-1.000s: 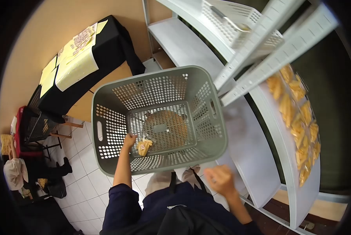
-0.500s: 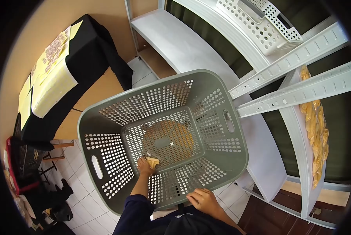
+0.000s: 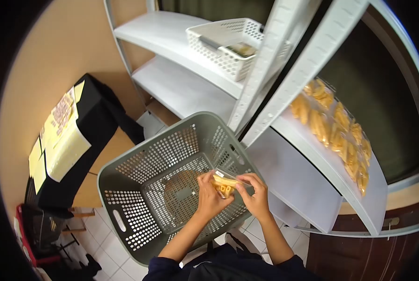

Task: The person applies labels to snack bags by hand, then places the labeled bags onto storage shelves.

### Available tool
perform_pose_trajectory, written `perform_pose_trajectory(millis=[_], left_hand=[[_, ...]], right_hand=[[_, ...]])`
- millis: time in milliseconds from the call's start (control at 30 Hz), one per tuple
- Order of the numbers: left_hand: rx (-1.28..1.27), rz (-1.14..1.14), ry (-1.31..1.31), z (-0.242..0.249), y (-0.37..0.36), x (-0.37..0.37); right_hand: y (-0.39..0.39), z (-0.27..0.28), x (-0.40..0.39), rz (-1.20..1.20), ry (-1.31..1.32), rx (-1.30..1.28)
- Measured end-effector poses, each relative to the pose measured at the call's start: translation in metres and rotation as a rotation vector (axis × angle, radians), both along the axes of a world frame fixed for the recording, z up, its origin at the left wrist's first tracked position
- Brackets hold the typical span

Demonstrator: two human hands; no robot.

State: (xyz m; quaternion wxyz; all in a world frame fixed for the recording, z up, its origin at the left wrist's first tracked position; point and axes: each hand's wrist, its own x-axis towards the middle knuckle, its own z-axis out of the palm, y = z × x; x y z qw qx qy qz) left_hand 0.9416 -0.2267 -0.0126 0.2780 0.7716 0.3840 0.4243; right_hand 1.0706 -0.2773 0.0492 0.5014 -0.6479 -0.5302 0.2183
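Note:
Above the right part of a grey-green perforated basket (image 3: 112, 181), both hands hold a small clear packet of yellow tube-shaped pieces (image 3: 225, 186). My left hand (image 3: 210, 197) grips the packet's left side, fingers curled around it. On the other side, my right hand (image 3: 256, 195) pinches the clear plastic between thumb and fingers. A small white label shows at the packet's top edge. No other packet is visible in the basket, though the hands and forearms cover part of its right side.
Metal shelving stands ahead and to the right. One shelf (image 3: 158, 28) bears a white perforated basket (image 3: 219, 58) with something inside; another holds several packets of yellow pieces (image 3: 336, 133). At left, a black-draped table (image 3: 97, 110) carries yellow sheets. A red-edged chair or bag is lower left.
My left hand has lifted the packet from inside the basket. My right hand has moved from the basket's near rim and now grips the packet too. The view has turned toward the shelves.

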Motion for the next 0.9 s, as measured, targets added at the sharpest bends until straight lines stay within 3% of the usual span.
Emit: perform_pose_trajectory(millis=[33, 100, 200, 300, 367, 400, 633, 900], left_hand=[[0.018, -0.017, -0.004, 0.012, -0.005, 0.005], [0.128, -0.041, -0.061, 0.034, -0.016, 0.016], [0.101, -0.172, -0.131, 0.081, -0.017, 0.015], [0.165, -0.218, -0.130, 0.142, -0.020, 0.028], [0.325, -0.432, 0.127, 0.163, -0.019, 0.035], [0.315, -0.400, 0.098, 0.173, -0.026, 0.044], [0.381, -0.488, 0.152, 0.193, -0.051, 0.072], [0.559, -0.342, 0.116, 0.203, -0.065, 0.083]], right_hand=[[-0.003, 0.010, 0.005, 0.048, 0.069, 0.066], [-0.015, 0.037, 0.017, 0.024, 0.009, 0.157], [-0.037, 0.069, 0.038, 0.074, -0.138, 0.283], [-0.056, 0.093, 0.059, 0.087, -0.244, 0.276], [-0.066, 0.102, 0.069, 0.085, -0.250, 0.266], [-0.071, 0.105, 0.075, 0.106, -0.279, 0.260], [-0.098, 0.123, 0.096, 0.110, -0.284, 0.275], [-0.102, 0.137, 0.101, 0.091, -0.345, 0.352]])
